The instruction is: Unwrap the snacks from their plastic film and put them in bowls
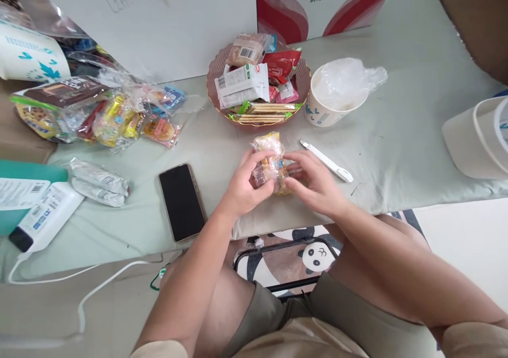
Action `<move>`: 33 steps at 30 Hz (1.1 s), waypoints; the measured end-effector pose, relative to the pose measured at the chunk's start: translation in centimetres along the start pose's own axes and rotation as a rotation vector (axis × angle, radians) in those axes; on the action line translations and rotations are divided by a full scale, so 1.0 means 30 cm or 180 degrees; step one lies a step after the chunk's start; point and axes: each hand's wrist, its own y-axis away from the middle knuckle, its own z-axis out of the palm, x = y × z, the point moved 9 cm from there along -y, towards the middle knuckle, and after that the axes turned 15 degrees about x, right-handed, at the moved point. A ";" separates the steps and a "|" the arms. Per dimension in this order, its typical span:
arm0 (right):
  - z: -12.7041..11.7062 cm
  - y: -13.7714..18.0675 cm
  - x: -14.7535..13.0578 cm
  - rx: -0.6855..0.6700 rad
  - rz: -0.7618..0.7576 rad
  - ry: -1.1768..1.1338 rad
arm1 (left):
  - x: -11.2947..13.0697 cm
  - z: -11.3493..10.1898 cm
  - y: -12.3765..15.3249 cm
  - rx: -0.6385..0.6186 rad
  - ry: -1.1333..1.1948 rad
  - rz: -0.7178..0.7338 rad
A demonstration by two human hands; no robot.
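A small clear-wrapped snack packet [273, 158] with yellow and coloured print lies at the table's front, between my hands. My left hand [248, 186] grips its left side, thumb at the lower part and fingers across the upper part. My right hand [317, 183] has its thumb and curved fingertips against the packet's right edge. Just beyond my right hand lies a white utility knife [327, 161]. Behind the packet stands a pinkish gold-rimmed bowl [212, 91] holding several wrapped snacks and stick packs.
A paper cup [327, 112] with crumpled clear plastic in it is right of the bowl. A black phone [181, 202] lies left of my hands. Bagged snacks [115, 117] are heaped farther left, near a white power bank [47, 218] with a cable. A white bin [472, 136] stands far right.
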 end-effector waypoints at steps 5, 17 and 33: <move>-0.226 -0.035 0.016 0.0998 -0.0492 0.2034 | -0.048 -0.059 0.007 0.0303 -0.0253 -0.0172; -0.101 -0.005 0.038 0.0186 0.0942 -0.0293 | 0.014 -0.038 0.009 0.0263 -0.0664 0.0618; 0.084 0.015 0.023 -0.0288 0.1915 -0.1954 | -0.023 -0.035 0.006 0.0328 -0.0284 0.0799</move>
